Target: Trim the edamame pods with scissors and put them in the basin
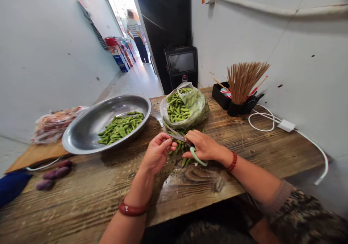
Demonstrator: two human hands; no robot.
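Observation:
My right hand is wrapped round a pair of scissors with pale green handles. The blades point left, and their tips reach the fingers of my left hand. That hand is closed in a pinch; what sits between its fingertips is hidden. Beneath both hands lies a loose pile of green edamame pods on the wooden table. Just beyond them stands an open clear plastic bag full of pods. To the left, a wide steel basin holds a heap of edamame pods.
Several purple, oval items lie at the table's left, near a wrapped plastic package. At the back right are a black holder with wooden skewers and a white cable. A person stands in the doorway beyond.

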